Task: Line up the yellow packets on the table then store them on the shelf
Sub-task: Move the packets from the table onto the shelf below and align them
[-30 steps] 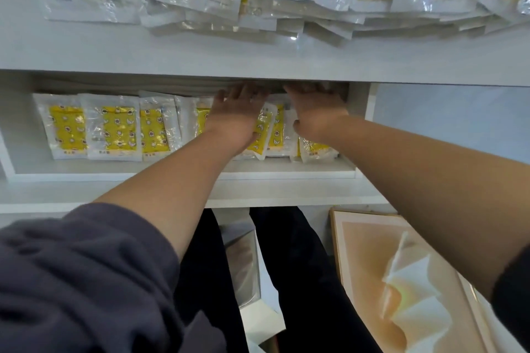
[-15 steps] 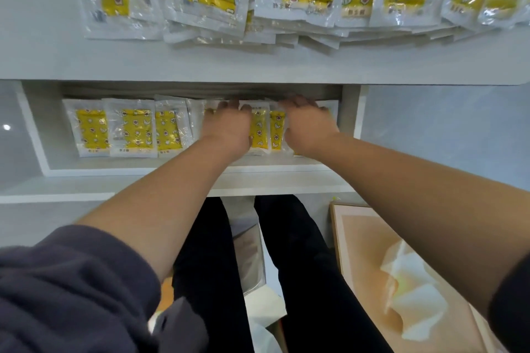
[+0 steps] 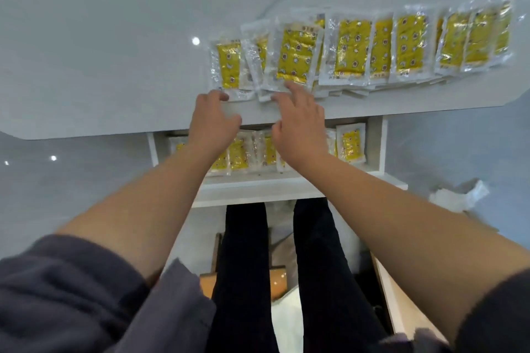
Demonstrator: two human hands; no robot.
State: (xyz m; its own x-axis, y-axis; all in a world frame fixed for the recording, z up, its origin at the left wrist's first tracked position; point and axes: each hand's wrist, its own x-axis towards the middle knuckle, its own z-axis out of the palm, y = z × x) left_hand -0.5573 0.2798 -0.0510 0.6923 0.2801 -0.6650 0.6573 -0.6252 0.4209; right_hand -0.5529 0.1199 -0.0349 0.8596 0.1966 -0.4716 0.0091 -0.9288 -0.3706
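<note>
Both forearms reach out over the shelf, where several yellow packets already stand in a row. My left hand and right hand are spread and empty, fingertips at the near edge of the worktop. Beyond them lies the overlapping row of packets: crinkly clear film over flat yellow inserts. Judgement: slide a few together before lifting, as the slippery film will fan apart.
</note>
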